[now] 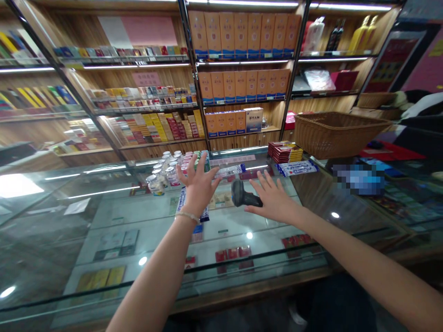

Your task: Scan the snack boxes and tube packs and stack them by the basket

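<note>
My left hand point(198, 186) is raised over the glass counter, fingers spread, with nothing in it. Partly hidden beneath it lie blue-and-white packets point(181, 199). Just beyond its fingers stands a cluster of small clear bottles with foil tops point(157, 177), beside pink and green ones. My right hand point(277, 199) has its fingers stretched out, next to the handle of a black handheld barcode scanner point(238, 193); whether it touches the handle is hard to make out. Another long blue-and-white packet point(228, 171) lies between the hands, farther back.
The glass display counter point(148, 216) holds flat boxes under its top. At the back right are stacked red and yellow boxes point(284, 151), more blue-and-white packets point(297, 168) and a wicker basket point(339, 136). Shelves of orange boxes point(242, 34) line the wall.
</note>
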`<state>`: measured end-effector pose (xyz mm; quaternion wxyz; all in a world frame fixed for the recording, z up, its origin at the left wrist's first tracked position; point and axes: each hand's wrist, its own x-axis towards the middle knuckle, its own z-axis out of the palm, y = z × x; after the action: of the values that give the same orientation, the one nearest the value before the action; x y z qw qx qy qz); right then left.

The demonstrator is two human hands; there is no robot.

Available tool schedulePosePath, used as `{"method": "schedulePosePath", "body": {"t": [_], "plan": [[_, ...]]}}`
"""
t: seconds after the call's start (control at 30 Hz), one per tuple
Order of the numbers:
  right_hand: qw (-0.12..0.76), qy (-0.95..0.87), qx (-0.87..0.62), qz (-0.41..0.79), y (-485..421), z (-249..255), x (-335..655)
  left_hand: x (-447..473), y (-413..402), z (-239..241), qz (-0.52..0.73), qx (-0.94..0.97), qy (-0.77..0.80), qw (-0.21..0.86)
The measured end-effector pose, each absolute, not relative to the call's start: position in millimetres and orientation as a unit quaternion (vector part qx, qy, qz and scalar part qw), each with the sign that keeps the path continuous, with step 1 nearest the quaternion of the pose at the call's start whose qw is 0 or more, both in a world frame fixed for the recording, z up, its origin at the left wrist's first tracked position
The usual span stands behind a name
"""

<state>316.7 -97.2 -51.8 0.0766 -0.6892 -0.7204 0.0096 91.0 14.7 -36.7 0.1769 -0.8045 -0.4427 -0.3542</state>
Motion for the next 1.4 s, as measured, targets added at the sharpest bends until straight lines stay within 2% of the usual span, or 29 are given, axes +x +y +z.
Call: {"method": "schedulePosePath", "body": {"t": [0.17, 0.53, 1.0, 1.2, 1.4], "plan": [[0.086, -0.706, -0.702, 0.032, -94.3, -53.7, 305.6, 90.8, 15.6, -38.1, -0.346, -0.809, -0.441, 0.179], [0.117, -0.725, -0.679, 0.001, -92.0, -59.3, 297.4, 91.6, 15.4, -38.2, -0.333, -0.812, -0.442, 0.183], [0.107, -0.737, -0.668, -0.019, -97.1, -52.1, 302.4, 90.3, 18.0, -42.7, -0.326, -0.810, -0.453, 0.181], [0.173, -0.725, -0.665, -0.039, -112.1, -40.5, 317.4, 90.7, 19.2, -43.7, -0.331, -0.808, -0.458, 0.169], [0.269, -0.709, -0.652, 0.001, -132.8, -27.7, 330.3, 90.0, 21.9, -46.1, -0.331, -0.806, -0.451, 0.191]]}}
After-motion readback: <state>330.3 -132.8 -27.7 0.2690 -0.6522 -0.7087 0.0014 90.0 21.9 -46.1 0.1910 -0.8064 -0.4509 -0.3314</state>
